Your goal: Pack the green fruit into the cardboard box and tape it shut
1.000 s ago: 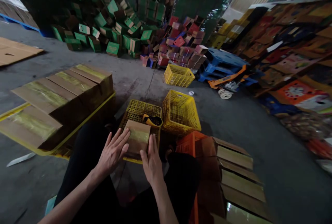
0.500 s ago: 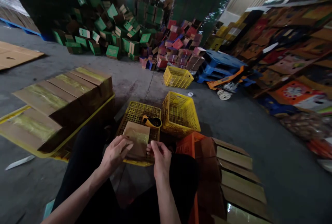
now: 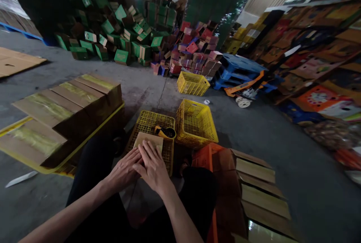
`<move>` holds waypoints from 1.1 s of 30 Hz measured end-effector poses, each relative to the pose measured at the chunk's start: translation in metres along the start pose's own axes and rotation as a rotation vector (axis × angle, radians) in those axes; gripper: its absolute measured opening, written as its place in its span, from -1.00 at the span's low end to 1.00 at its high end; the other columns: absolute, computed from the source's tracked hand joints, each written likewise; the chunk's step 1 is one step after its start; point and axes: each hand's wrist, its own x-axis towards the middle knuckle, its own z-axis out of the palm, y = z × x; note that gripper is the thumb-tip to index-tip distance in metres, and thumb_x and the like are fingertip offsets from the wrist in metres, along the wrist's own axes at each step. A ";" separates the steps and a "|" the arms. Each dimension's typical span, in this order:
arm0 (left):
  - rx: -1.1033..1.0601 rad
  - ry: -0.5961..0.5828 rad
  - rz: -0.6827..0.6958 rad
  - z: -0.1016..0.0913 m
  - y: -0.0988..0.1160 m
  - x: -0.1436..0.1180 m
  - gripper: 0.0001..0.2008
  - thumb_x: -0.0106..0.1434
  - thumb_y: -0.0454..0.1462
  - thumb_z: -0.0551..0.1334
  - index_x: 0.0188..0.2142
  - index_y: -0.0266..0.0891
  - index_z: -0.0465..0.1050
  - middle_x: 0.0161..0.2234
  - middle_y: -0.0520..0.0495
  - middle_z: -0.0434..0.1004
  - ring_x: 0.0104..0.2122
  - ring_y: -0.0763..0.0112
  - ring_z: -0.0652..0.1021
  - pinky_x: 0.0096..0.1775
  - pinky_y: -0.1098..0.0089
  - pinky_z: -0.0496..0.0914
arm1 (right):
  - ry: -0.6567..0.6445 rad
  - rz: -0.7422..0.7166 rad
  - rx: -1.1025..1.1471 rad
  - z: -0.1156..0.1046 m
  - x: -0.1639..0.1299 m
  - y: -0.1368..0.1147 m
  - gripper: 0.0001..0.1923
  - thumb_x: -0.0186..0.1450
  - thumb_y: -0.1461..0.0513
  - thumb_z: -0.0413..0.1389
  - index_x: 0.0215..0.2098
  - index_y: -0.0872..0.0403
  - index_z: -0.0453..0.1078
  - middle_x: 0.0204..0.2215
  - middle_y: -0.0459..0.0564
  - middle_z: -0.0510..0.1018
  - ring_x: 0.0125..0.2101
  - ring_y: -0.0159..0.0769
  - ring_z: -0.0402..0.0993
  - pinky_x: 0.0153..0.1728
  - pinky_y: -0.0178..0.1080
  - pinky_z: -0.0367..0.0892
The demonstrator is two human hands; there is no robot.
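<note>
A small brown cardboard box (image 3: 147, 136) rests on an upturned yellow plastic crate (image 3: 147, 118) in front of me, mostly covered by my hands. My left hand (image 3: 126, 168) lies flat, fingers stretched out, over the box's near left side. Flat on the box top is my right hand (image 3: 152, 166), its fingers extended and its thumb overlapping the left hand. Neither hand grips anything. Just beyond the box, a yellow and black tape dispenser (image 3: 166, 132) lies on the crate.
Left of my legs, a yellow crate (image 3: 60, 168) carries several taped cartons (image 3: 52, 106). At right, an orange crate (image 3: 202, 157) holds several more cartons (image 3: 265, 196). Yellow crates (image 3: 196, 121) stand ahead. Farther off are heaped green boxes (image 3: 122, 56), blue pallets (image 3: 239, 64) and an orange pallet jack (image 3: 245, 87).
My right hand has moved left from the box's right edge and flattened onto its top. My left hand has straightened its fingers and come close against the right hand.
</note>
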 end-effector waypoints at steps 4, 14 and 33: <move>0.025 -0.056 -0.042 -0.010 -0.002 0.005 -0.42 0.47 -0.10 0.09 0.40 -0.19 0.09 0.36 -0.22 0.21 0.35 0.14 0.24 0.31 0.09 0.22 | 0.009 0.101 -0.020 -0.008 -0.010 0.020 -0.33 0.46 -0.09 -0.03 0.45 -0.18 -0.05 0.44 -0.12 0.00 0.43 -0.06 -0.12 0.41 0.17 -0.23; 0.112 0.038 -0.241 -0.011 0.003 0.008 -0.27 0.39 0.12 0.09 0.39 -0.24 0.13 0.34 -0.34 0.22 0.36 -0.04 0.19 0.31 -0.03 0.16 | 0.143 0.294 0.456 0.021 -0.039 0.048 -0.23 0.49 -0.08 -0.13 0.49 -0.07 -0.39 0.48 -0.06 -0.24 0.44 -0.22 -0.28 0.41 -0.04 -0.14; 0.075 0.013 -0.221 0.007 0.018 0.035 -0.34 0.46 0.00 0.03 0.42 -0.28 0.06 0.38 -0.24 0.16 0.37 0.01 0.19 0.29 0.04 0.20 | 0.351 0.366 0.804 0.061 -0.045 0.062 -0.33 0.50 -0.12 -0.26 0.47 -0.05 -0.12 0.41 -0.04 0.12 0.40 -0.26 -0.01 0.34 0.01 0.09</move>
